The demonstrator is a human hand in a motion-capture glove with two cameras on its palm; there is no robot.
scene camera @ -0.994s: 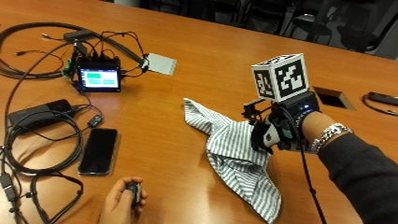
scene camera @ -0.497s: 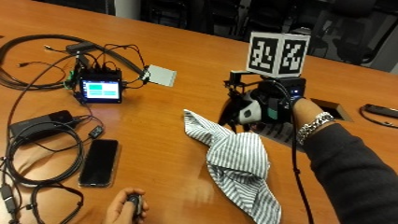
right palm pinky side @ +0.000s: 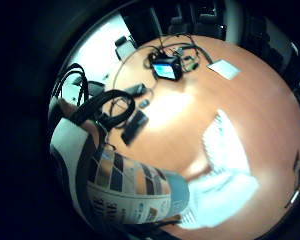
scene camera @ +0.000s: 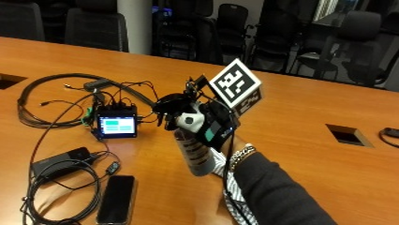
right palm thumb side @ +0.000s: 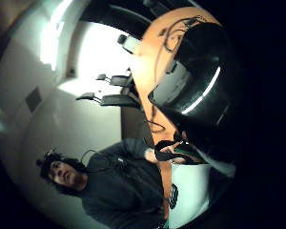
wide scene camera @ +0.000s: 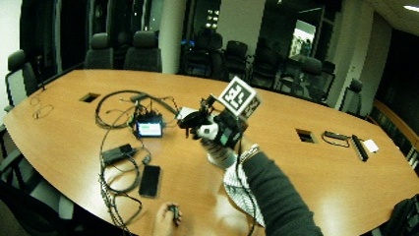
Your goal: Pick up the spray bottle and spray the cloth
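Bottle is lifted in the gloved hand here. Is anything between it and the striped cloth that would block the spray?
Nothing visible does. The right hand holds the spray bottle above the table, and the striped cloth lies just below, partly hidden by the forearm. The phone and the small screen sit off to the side.

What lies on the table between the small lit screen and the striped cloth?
Bare tabletop, as the little finger side palm view shows: nothing lies between the lit screen and the striped cloth.

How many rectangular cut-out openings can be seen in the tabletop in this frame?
2 in the outside view: one opening at the table's far left edge, one opening to the right of the raised gloved hand. Others may lie outside this view or behind the arm.
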